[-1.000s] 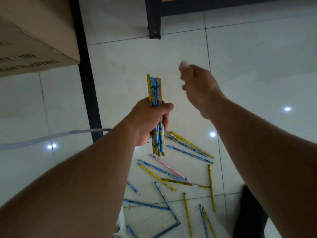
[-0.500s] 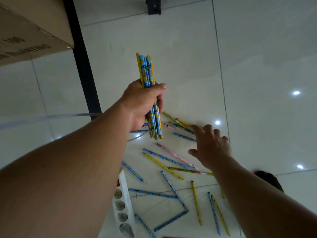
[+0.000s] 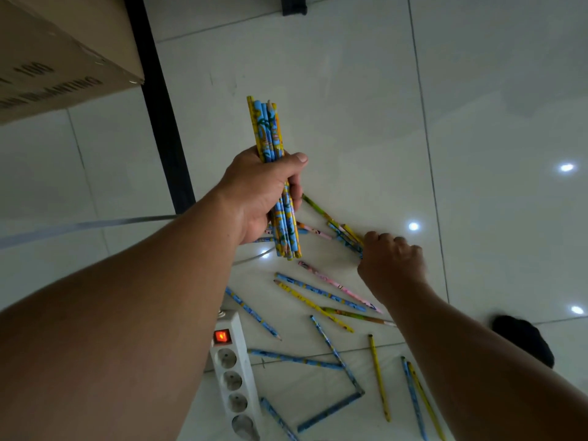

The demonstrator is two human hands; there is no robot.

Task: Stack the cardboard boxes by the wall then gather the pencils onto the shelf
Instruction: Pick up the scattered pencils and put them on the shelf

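Observation:
My left hand (image 3: pixel 265 192) grips an upright bundle of blue and yellow pencils (image 3: pixel 267 128) above the floor. Lower and to the right, my right hand (image 3: pixel 393 265) is down on the floor with its fingers curled round a few pencils (image 3: pixel 345 235) lying there. Several loose pencils (image 3: pixel 318 292), blue, yellow and pink, lie scattered over the white tiles below both hands. A cardboard box (image 3: pixel 60 58) fills the upper left corner.
A white power strip (image 3: pixel 237 374) with a lit red switch lies on the floor under my left forearm, its grey cable (image 3: pixel 89 224) running left. A black shelf upright (image 3: pixel 159 106) stands beside the box; a black shelf foot (image 3: pixel 294 4) shows at the top. A dark object (image 3: pixel 525 340) sits at the right.
My right hand came down from the air to the floor and its fingers closed on a few pencils. The left hand kept its bundle, and the view tilted downward.

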